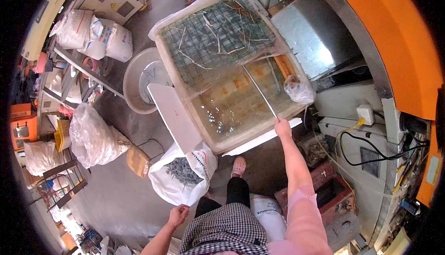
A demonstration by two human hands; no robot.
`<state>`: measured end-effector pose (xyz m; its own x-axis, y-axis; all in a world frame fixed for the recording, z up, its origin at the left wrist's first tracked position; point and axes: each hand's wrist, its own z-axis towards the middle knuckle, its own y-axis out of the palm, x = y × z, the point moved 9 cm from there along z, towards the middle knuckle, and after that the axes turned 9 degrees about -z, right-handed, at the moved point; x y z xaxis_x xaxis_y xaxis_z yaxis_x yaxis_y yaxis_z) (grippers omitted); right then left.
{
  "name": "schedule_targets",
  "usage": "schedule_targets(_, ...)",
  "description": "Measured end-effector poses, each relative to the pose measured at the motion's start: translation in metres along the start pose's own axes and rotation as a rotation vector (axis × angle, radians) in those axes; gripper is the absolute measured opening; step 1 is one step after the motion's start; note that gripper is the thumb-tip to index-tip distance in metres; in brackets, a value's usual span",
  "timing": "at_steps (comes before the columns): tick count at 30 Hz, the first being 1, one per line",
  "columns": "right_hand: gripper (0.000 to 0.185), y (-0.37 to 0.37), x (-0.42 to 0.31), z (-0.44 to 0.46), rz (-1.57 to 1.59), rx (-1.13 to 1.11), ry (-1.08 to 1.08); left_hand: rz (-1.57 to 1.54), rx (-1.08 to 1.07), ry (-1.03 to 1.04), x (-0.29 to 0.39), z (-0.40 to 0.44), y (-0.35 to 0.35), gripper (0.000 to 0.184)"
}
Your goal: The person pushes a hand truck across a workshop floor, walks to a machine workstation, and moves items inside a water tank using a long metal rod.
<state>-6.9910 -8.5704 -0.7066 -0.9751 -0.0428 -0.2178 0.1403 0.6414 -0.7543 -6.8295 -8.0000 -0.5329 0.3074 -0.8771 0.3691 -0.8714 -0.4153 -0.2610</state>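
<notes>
My right hand [282,127] is closed round the near end of a long thin rod [261,92]. The rod slants away over the water in a large pale tub [218,144], its far end by the edge of a green mesh [194,37]. Pale, thin branching strips [218,37] lie on the mesh. My left hand [178,215] hangs low with curled fingers, near a white sack [162,194] full of small grey pieces [183,170]. Whether anything is between those fingers is hidden.
Left of the tub are a round basin [131,85] and a white board [174,116] leaning against the tub. Filled sacks [118,41] and a clear plastic bag [95,136] stand further left. Orange machinery [398,32] and cables [371,160] are on the right.
</notes>
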Motion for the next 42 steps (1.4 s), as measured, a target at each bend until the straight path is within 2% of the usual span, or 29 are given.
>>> schedule_targets(2, 0.032, 0.007, -0.011, 0.012, -0.030, 0.008, -0.098, 0.018, 0.003, 0.008, 0.002, 0.006, 0.000, 0.019)
schedule_targets(5, 0.032, 0.006, -0.022, 0.016, -0.057, 0.014, -0.025, 0.033, 0.008, 0.011, 0.007, 0.012, -0.001, 0.019)
schedule_targets(15, 0.036, 0.012, -0.027, 0.039, -0.008, 0.099, 0.002, -0.040, 0.011, -0.009, -0.014, 0.033, 0.000, 0.018)
schedule_targets(17, 0.032, 0.014, -0.031, 0.049, 0.103, 0.181, -0.105, 0.002, 0.010, -0.004, -0.014, 0.037, 0.001, 0.018)
schedule_targets(21, 0.031, 0.026, -0.027, 0.057, 0.143, 0.179, -0.181, 0.043, 0.042, 0.060, 0.011, 0.038, 0.003, 0.017)
schedule_targets(23, 0.032, 0.024, -0.017, 0.038, 0.108, 0.139, -0.174, 0.007, 0.039, 0.050, 0.005, 0.038, 0.000, 0.017)
schedule_targets(25, 0.032, 0.019, 0.000, 0.006, 0.098, 0.083, -0.059, -0.032, 0.038, 0.046, 0.010, 0.031, -0.003, 0.017)
schedule_targets(27, 0.033, 0.009, 0.013, -0.028, 0.051, 0.046, -0.017, 0.101, 0.041, 0.037, 0.026, 0.020, -0.007, 0.016)
schedule_targets(29, 0.034, -0.003, 0.028, -0.059, 0.035, 0.055, 0.026, 0.064, 0.038, 0.024, 0.015, 0.017, -0.011, 0.016)
schedule_targets(33, 0.034, -0.008, 0.056, -0.097, 0.062, 0.085, -0.027, -0.018, 0.017, 0.016, 0.004, 0.011, -0.011, 0.017)
schedule_targets(35, 0.034, -0.014, 0.061, -0.114, 0.088, 0.096, -0.066, 0.051, 0.010, 0.091, 0.037, -0.003, -0.007, 0.017)
schedule_targets(36, 0.033, -0.024, 0.060, -0.128, 0.064, 0.055, -0.002, 0.123, 0.004, 0.162, 0.053, -0.011, -0.006, 0.017)
schedule_targets(42, 0.032, -0.040, 0.071, -0.185, 0.035, -0.015, 0.029, 0.082, -0.001, 0.146, 0.036, -0.024, -0.004, 0.016)
